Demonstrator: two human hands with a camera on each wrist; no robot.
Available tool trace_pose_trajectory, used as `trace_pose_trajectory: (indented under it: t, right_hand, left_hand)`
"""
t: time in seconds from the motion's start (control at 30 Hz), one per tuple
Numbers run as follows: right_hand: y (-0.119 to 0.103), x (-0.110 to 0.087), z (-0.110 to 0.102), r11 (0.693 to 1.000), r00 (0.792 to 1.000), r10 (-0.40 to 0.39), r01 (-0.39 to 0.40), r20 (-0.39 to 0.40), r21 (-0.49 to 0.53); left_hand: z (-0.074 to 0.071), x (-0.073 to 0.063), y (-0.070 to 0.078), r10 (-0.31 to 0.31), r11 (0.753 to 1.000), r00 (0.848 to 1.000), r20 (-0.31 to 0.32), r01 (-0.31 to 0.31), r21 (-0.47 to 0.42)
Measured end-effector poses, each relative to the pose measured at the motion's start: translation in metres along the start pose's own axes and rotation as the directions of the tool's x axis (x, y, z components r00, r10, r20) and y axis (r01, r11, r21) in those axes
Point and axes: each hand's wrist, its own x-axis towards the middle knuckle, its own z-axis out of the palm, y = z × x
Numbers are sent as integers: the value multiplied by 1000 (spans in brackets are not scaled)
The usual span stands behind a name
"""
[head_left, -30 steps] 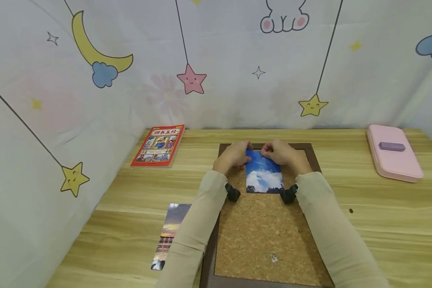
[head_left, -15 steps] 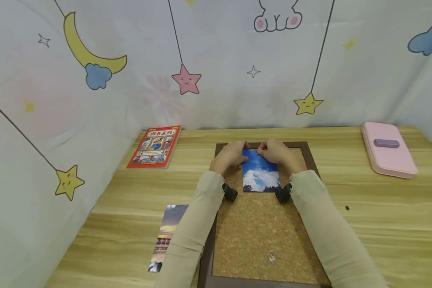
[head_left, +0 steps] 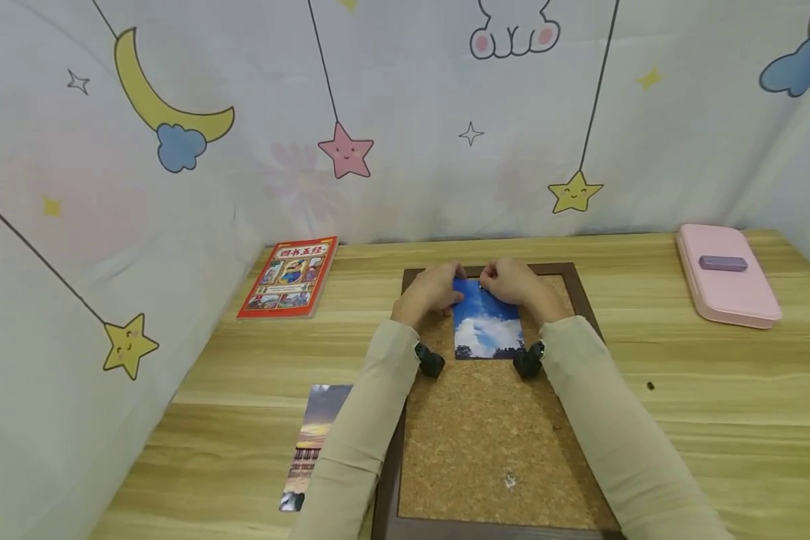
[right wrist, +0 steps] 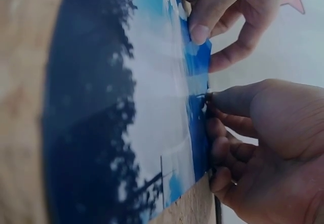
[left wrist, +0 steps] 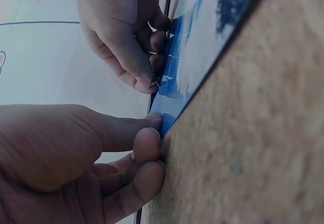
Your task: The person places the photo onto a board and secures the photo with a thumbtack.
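A photo of blue sky and white clouds (head_left: 489,330) lies on the upper part of a brown-framed cork board (head_left: 493,435). My left hand (head_left: 433,291) holds the photo by its upper left corner, thumb and curled fingertips at the edge in the left wrist view. Beside it, my right hand (head_left: 516,285) pinches a small pushpin (right wrist: 207,97) at the photo's top edge. The pin's thin needle points at the photo in the right wrist view, while the fingertips hide most of its head. The right hand's other fingers curl at the same edge.
A sunset photo (head_left: 313,442) lies left of the board, partly under the left sleeve. A red book (head_left: 289,277) is at the back left, a pink case (head_left: 729,285) at the back right. One small dark bit (head_left: 651,386) lies right of the board.
The head view has shifted slightly. The right hand has moved a little left along the photo's top edge, with the pushpin between its fingertips. The left hand stays at the corner.
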Motion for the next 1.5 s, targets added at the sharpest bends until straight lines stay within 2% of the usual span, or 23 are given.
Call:
trace_pose_trajectory:
  t: [0.3,0.57,0.77,0.93,1.27,1.5]
  right_hand:
    - [4,3,4,1000,1000,16,-17,-20,-13]
    - [7,4,9,997,995,79,-78,-56,17]
    - [3,5,10,997,992,79,-78,-94,9]
    - [3,6,11,995,992,100,-99,-83,11]
    - [1,10,7,996,995,86,-87,-43,-14]
    - [-2,9,6,996,996,73,-75,-47,-44]
  left_hand:
    - [2,0,0,2,1000,1000,2,-2,-24]
    - [3,-2,-1,4,999,1000,20,-3,-38]
    - [0,-1,-2,14,998,1000,2,-14,-54]
    - [0,0,-4,14,999,1000,13,-14,-52]
    - [0,1,-6,21,998,1000,15,-20,-67]
    - [-1,1,-6,23,996,1000,12,-22,-92]
